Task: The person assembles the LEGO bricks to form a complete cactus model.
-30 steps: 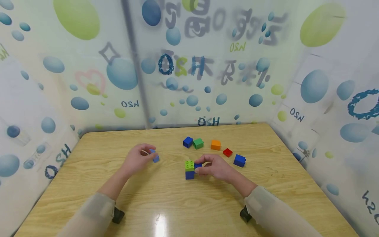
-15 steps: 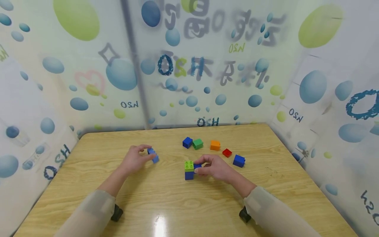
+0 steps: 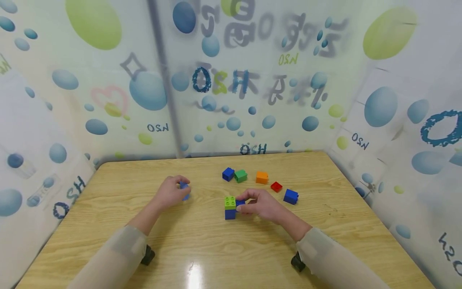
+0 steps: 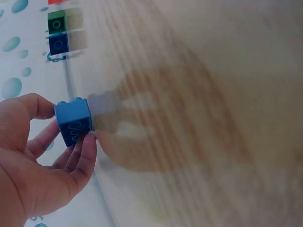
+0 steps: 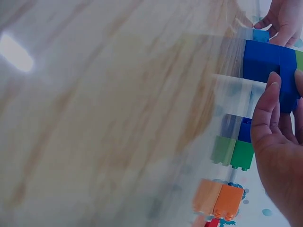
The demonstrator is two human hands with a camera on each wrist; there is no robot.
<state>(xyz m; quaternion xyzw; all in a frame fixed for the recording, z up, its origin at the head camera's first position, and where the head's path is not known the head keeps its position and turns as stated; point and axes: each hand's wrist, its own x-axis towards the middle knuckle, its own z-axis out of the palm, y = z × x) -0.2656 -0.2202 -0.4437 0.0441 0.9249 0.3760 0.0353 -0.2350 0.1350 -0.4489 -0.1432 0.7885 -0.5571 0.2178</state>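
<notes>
My left hand (image 3: 169, 194) pinches a light blue building brick (image 4: 73, 113) between thumb and fingers, on the left side of the table. Squiggly marks show on one face of that brick in the left wrist view. Near the middle, my right hand (image 3: 262, 204) grips a dark blue brick (image 3: 240, 204) that belongs to a small stack. A lime green brick (image 3: 229, 202) tops this stack, above a dark blue brick (image 3: 229, 214) at the bottom. Fingers and thumb partly hide the gripped brick in the head view.
Behind the stack lie a dark blue brick (image 3: 228, 174) and a green brick (image 3: 240, 176), side by side. To their right are an orange brick (image 3: 262, 178), a flat red brick (image 3: 276, 186) and another blue brick (image 3: 290, 196). A patterned wall borders the wooden table (image 3: 202, 249).
The left fingers first loosened around the light blue brick, baring more of it, then closed over it again. The brick has shifted slightly left and nearer. The right hand keeps its grip at the stack.
</notes>
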